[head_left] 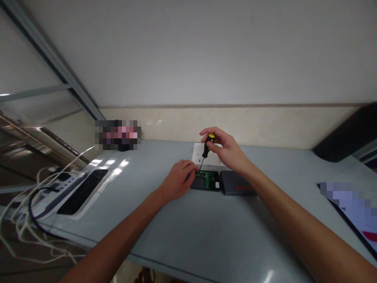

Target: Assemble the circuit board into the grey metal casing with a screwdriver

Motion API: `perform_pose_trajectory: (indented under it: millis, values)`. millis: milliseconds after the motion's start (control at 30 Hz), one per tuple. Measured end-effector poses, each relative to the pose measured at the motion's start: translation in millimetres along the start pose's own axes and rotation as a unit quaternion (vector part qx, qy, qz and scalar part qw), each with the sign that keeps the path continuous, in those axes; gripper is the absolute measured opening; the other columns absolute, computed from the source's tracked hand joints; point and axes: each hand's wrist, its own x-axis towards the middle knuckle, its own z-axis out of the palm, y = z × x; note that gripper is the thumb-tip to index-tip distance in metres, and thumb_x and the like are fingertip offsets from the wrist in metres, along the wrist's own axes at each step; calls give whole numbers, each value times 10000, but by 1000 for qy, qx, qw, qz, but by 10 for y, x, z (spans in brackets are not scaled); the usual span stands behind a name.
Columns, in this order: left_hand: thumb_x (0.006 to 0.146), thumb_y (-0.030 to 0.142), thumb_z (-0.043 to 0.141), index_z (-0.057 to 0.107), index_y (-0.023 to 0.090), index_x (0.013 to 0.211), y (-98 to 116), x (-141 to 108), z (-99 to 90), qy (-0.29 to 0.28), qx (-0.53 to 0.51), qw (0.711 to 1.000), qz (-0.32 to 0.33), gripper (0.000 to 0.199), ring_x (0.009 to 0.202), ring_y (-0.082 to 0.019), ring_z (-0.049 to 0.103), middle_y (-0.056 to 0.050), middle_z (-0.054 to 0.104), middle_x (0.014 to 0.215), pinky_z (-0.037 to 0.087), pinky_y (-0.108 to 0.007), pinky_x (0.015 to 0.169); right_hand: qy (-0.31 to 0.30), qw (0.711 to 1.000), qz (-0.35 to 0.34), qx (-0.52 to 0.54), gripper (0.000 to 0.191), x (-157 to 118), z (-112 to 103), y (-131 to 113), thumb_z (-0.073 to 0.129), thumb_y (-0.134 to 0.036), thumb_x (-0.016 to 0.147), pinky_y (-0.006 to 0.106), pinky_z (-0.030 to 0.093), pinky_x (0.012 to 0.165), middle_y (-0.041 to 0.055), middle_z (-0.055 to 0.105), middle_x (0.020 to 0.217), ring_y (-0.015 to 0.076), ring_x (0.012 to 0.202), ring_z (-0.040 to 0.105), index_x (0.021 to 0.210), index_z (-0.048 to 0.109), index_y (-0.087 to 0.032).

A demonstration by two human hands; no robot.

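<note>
My right hand [226, 147] grips a small screwdriver [208, 147] with a black handle and yellow cap. The screwdriver leans a little, its shaft pointing down to the left end of a green circuit board [209, 179] in a dark open case. At that same end my left hand [180, 179] holds the case, with its fingers over the edge beside the tip. A dark grey box-like cover [235, 182] stands right of the board, below my right wrist. Behind lies a white sheet [198, 151] with several tiny dark specks, partly hidden by my right hand.
On the left of the grey table [176, 236] lie a black-screened phone [84, 192] and a white power strip [55, 196] with tangled cables [23, 224]. A blurred-out object [122, 135] stands at the back left. A black cylindrical thing [344, 133] is at the back right.
</note>
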Motion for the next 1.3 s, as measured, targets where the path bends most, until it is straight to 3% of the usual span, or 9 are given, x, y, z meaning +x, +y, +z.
perform_pose_trajectory:
  millis: [233, 400, 567, 667, 867, 1033, 1200, 1300]
  values:
    - [1117, 212, 452, 662, 234, 1153, 18, 9, -16, 4, -1, 1000, 1, 214, 1100, -253, 605, -72, 709, 1158, 481, -434, 974, 22, 999, -3, -33, 109, -16, 30, -34, 778, -330, 873, 449, 525, 970, 52, 760, 1056, 238, 1029, 687, 950, 767, -254]
    - [1120, 223, 446, 666, 240, 1149, 27, 6, -19, 4, 3, 1000, -1, 222, 1088, -252, 610, -72, 711, 1149, 482, -432, 971, -12, 1000, -5, -14, 241, -9, -3, -32, 696, -255, 895, 450, 520, 998, 47, 763, 1079, 228, 1045, 697, 1127, 760, -265]
    - [1118, 217, 448, 666, 235, 1155, 12, 0, -8, 5, 2, 1000, 1, 222, 1091, -252, 606, -72, 710, 1153, 481, -435, 977, -1, 1000, -2, -8, 116, -23, 49, -27, 718, -343, 929, 423, 532, 954, 40, 727, 1015, 206, 958, 663, 996, 730, -248]
    - [1118, 209, 448, 666, 232, 1154, 8, 0, -8, 4, 1, 1000, 1, 223, 1100, -250, 600, -71, 709, 1163, 478, -437, 986, 6, 999, -19, -33, 82, -20, 47, -38, 769, -301, 880, 438, 529, 965, 48, 738, 1025, 222, 981, 665, 938, 743, -250]
    - [1120, 219, 444, 666, 235, 1146, 9, 1, -8, 3, 3, 1000, -2, 224, 1095, -253, 609, -71, 716, 1158, 478, -436, 977, -26, 1000, 6, 11, 238, -3, 0, 4, 651, -296, 941, 435, 527, 991, 46, 759, 1074, 218, 1038, 691, 1151, 759, -262]
    - [1113, 214, 453, 671, 237, 1157, 2, 3, 2, 6, 1, 1000, 1, 224, 1108, -256, 610, -72, 717, 1162, 479, -438, 985, 9, 999, -2, -31, 113, -6, 6, 1, 753, -352, 907, 455, 519, 997, 55, 760, 1078, 247, 1070, 682, 976, 771, -265]
    - [1115, 207, 452, 668, 234, 1154, 10, 7, -4, 3, 1, 1000, 0, 222, 1099, -252, 605, -68, 715, 1160, 474, -433, 977, -18, 1000, -2, -3, 235, -3, -13, -23, 677, -255, 917, 427, 519, 978, 41, 752, 1048, 214, 998, 685, 1139, 752, -263]
    - [1112, 207, 455, 669, 236, 1148, 18, 7, -10, 4, -2, 1000, 0, 219, 1101, -251, 612, -69, 718, 1155, 478, -429, 980, -19, 1000, 16, 18, 165, -5, 6, -12, 650, -330, 964, 409, 518, 946, 42, 745, 1032, 211, 986, 673, 1083, 731, -249]
